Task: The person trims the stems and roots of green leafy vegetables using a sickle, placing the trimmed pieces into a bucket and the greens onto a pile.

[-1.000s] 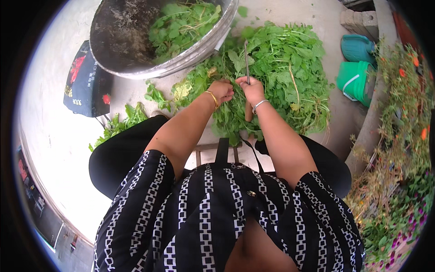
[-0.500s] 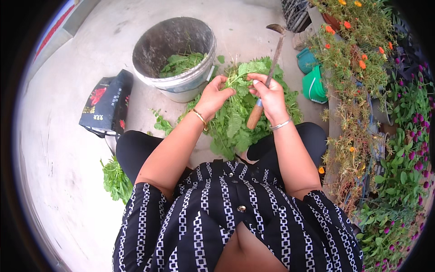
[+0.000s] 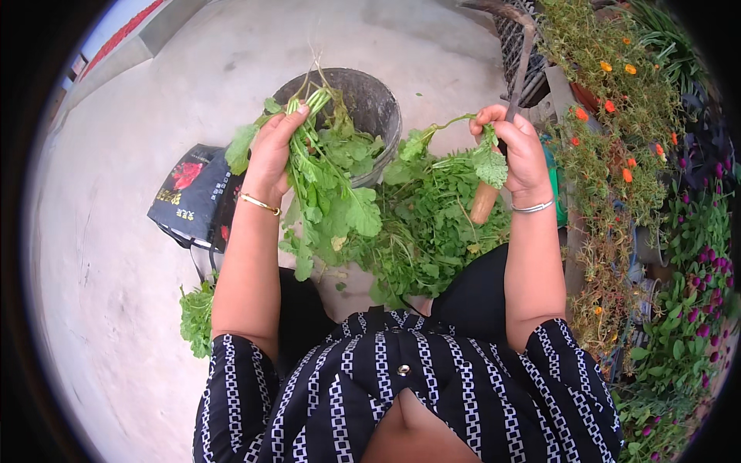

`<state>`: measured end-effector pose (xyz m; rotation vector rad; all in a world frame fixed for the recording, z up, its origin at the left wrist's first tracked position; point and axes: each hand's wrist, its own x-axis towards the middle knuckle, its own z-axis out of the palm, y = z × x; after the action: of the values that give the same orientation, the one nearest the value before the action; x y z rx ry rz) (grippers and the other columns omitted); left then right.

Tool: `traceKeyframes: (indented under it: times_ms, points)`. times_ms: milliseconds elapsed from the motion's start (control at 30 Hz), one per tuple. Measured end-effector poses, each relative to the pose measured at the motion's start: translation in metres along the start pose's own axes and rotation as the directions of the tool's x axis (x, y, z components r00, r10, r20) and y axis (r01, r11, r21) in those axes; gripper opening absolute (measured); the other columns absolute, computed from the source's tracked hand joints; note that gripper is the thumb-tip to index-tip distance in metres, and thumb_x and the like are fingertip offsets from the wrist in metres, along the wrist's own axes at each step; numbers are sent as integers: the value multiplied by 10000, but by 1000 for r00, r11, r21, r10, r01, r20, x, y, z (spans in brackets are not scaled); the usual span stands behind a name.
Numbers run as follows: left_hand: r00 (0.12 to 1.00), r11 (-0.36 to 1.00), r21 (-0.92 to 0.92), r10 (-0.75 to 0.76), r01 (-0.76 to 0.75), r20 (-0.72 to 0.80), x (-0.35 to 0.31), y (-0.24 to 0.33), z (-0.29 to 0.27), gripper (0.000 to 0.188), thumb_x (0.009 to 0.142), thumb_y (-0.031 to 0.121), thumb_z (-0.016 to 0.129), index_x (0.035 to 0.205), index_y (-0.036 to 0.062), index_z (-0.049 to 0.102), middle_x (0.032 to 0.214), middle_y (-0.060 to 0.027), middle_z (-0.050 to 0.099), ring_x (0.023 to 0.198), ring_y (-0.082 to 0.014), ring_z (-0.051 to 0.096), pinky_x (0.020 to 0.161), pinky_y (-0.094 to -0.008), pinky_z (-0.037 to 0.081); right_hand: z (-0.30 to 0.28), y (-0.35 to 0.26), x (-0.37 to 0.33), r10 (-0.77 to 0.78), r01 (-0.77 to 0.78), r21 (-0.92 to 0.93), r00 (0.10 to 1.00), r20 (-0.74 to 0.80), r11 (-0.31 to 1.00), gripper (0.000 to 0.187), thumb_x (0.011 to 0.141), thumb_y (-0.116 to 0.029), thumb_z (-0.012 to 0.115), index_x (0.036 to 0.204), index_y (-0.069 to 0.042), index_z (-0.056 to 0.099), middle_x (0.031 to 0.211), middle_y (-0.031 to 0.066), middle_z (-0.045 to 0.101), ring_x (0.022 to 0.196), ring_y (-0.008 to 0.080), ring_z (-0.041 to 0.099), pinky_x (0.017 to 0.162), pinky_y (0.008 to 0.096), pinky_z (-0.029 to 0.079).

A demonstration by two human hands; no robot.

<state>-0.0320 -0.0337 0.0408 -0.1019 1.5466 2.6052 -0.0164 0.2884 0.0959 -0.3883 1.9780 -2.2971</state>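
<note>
My left hand [image 3: 270,158] is closed round the stems of a bunch of leafy greens [image 3: 328,193]. Its thin roots point up and its leaves hang down, covering part of the grey bucket [image 3: 391,116]. Over at the right, my right hand [image 3: 529,158] grips a sickle [image 3: 485,203] with a wooden handle and a dark hooked blade rising above the fist. A single leafy stem [image 3: 489,163] is also caught at those fingers, its leaf drooping over the handle. Below and between my hands a pile of greens [image 3: 440,231] lies on the ground before my legs.
A black bag with a red flower print [image 3: 187,197] rests on the concrete at the left. More greens [image 3: 197,318] lie beside my left arm. Flowering plants [image 3: 617,177] line the right side, with a green container [image 3: 554,185] partly hidden behind my right wrist.
My hands have moved apart from over the pile. The left has gone up and left, lifting the bunch before the bucket; the right has shifted right with the sickle.
</note>
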Motion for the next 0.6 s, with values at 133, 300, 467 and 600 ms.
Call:
traceKeyframes:
  times_ms: [133, 300, 467, 600]
  points:
    - [996, 998, 58, -43, 39, 82, -1, -3, 4, 306, 830, 161, 655, 1049, -21, 543, 872, -36, 611, 706, -109, 590, 633, -242, 495, -8, -9, -8, 1, -4, 27, 993, 115, 1000, 195, 788, -28, 417, 869, -21, 594, 842, 68, 603, 737, 104, 531, 603, 206, 385]
    - [965, 984, 42, -177, 172, 194, -5, -1, 19, 214, 844, 156, 641, 970, 12, 545, 846, -18, 617, 704, -81, 589, 623, -239, 500, 20, -25, -15, 33, -49, -310, 998, -58, 949, 250, 884, -164, 562, 1068, -11, 633, 761, -17, 547, 582, 42, 442, 487, 185, 335]
    - [938, 985, 45, -174, 168, 299, -1, 0, 48, 216, 879, 163, 587, 1028, 7, 596, 893, -26, 646, 743, -78, 602, 672, -228, 497, 60, 2, 37, 38, -35, -227, 999, 9, 973, 341, 832, -193, 667, 1094, 15, 601, 758, -24, 545, 529, 17, 406, 452, 171, 317]
    - [946, 990, 54, -144, 134, 289, 9, -7, 42, 257, 904, 157, 557, 1096, -14, 565, 966, -55, 641, 827, -104, 611, 747, -244, 496, 73, 34, 65, -5, 2, -256, 1000, -8, 967, 322, 806, -220, 702, 999, 26, 623, 713, -25, 561, 618, 54, 489, 574, 201, 407]
